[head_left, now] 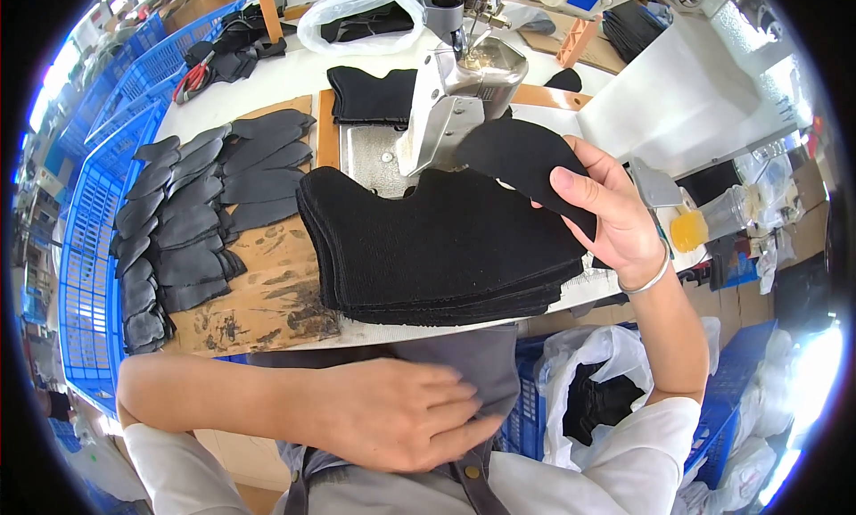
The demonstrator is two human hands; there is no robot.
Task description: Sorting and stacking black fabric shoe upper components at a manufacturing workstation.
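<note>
My right hand (618, 214) pinches a rounded black fabric piece (519, 151) between thumb and fingers. The piece is raised over the right part of a thick stack of black fabric panels (437, 247) at the table's front. Low in front of my body, my left hand (392, 414) holds nothing, its fingers stretched out and slightly blurred above the grey apron (481, 359). Just beyond the stack stands a sewing machine (465, 78) with a pale metal post. A smaller pile of black panels (373, 94) lies to the left of that post.
Overlapping dark leaf-shaped pieces (192, 216) cover the brown board (259, 283) at left. Red-handled scissors (193, 80) lie farther back. Blue crates (94, 274) flank the table. A plastic-lined bag (611, 363) holds black pieces below right. A yellow-ended bottle (691, 230) is near my right wrist.
</note>
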